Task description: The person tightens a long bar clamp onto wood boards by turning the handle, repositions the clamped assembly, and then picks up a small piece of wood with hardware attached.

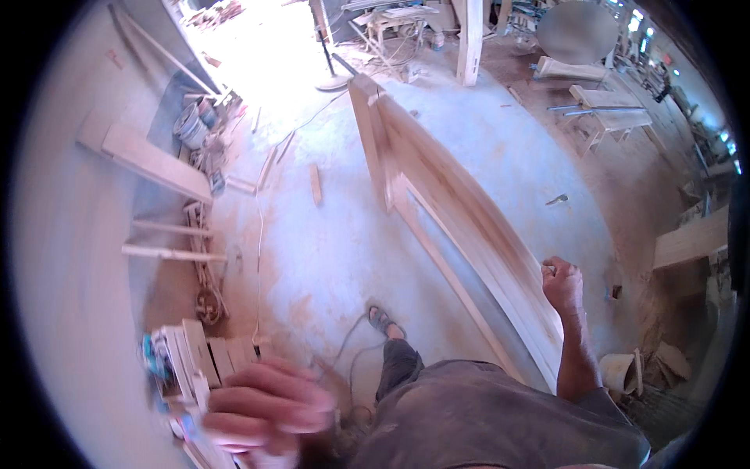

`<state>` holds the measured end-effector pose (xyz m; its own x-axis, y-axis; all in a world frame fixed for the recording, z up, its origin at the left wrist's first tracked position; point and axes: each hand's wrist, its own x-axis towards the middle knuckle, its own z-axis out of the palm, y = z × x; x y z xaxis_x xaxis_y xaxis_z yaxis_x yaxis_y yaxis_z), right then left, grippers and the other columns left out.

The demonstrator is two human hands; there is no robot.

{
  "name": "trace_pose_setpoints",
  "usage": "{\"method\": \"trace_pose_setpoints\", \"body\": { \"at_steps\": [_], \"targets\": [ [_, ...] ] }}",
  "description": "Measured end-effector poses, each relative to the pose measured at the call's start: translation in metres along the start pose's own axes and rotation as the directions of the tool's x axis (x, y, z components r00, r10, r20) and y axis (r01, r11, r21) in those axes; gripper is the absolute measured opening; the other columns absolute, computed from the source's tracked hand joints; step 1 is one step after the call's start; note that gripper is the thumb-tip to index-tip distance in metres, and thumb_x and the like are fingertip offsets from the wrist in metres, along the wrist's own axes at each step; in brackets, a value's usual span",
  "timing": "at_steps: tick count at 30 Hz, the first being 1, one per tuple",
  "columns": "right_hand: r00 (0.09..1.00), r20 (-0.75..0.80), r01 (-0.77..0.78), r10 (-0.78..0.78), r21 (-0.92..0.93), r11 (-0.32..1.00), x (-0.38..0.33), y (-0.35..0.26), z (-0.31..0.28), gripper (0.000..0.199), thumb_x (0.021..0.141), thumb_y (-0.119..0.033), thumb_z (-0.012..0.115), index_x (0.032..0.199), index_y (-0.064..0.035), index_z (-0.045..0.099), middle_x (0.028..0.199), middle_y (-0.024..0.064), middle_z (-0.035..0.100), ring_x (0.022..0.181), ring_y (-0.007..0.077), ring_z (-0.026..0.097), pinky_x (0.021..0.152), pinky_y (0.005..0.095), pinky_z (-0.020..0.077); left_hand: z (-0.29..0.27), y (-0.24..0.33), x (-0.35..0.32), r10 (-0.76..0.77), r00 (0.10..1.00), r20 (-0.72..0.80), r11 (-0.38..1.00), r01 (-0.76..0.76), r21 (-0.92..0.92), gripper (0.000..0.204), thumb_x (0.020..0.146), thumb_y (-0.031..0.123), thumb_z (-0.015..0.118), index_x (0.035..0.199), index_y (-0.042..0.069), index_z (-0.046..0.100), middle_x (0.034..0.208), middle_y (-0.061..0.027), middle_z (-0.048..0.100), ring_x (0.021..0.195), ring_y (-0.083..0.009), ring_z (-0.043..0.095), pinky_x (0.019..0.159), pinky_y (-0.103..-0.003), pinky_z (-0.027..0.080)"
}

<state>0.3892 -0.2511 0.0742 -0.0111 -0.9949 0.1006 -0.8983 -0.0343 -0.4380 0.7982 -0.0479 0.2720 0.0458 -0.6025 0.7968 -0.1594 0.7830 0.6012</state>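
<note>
A long wooden frame point(461, 195) of pale planks stands on edge, running from the middle distance back to my right side. My right hand point(562, 285) is closed in a fist beside the frame's near upper edge. What it holds, if anything, is hidden, and I cannot tell whether it touches the wood. My left hand point(269, 406) is raised at the lower left, blurred, with its fingers curled in. Nothing can be made out inside it. Below it lies a stack of wood pieces point(197, 352).
Planks point(156, 164) lean on the left wall near a bucket point(190, 125). A cord point(259, 266) and a loose wood strip point(315, 184) lie on the dusty floor. At right are a small wooden bench point(613, 109), a thick board point(691, 238) and a pale bucket point(617, 373). A post point(469, 43) stands at the back.
</note>
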Motion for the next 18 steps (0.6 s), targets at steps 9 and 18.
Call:
{"method": "trace_pose_setpoints", "body": {
  "at_steps": [9, 18],
  "targets": [
    [0.991, 0.054, -0.117, 0.119, -0.03, 0.993, 0.118, -0.175, 0.051, 0.018, 0.088, -0.019, 0.066, 0.1, -0.0078, 0.073, 0.089, 0.0204, 0.072, 0.087, 0.0406, 0.07, 0.081, 0.0467, 0.0551, -0.039, -0.145, 0.132, -0.186, 0.979, 0.084, 0.788, 0.199, -0.583, 0.041, 0.089, 0.006, 0.07, 0.122, -0.014, 0.055, 0.084, -0.0253, 0.068, 0.072, -0.0329, 0.069, 0.057, -0.044, 0.055],
    [0.984, 0.115, -0.138, 0.139, -0.018, 0.99, 0.248, -0.293, 0.155, 0.022, 0.087, -0.019, 0.064, 0.104, -0.0084, 0.073, 0.087, 0.0228, 0.071, 0.085, 0.0411, 0.069, 0.081, 0.0495, 0.0541, -0.191, -0.349, 0.189, -0.007, 0.763, 0.646, 0.456, 0.577, -0.678, 0.024, 0.094, 0.011, 0.059, 0.112, -0.004, 0.06, 0.1, -0.0173, 0.066, 0.091, -0.0271, 0.063, 0.08, -0.04, 0.052]
  ]
}}
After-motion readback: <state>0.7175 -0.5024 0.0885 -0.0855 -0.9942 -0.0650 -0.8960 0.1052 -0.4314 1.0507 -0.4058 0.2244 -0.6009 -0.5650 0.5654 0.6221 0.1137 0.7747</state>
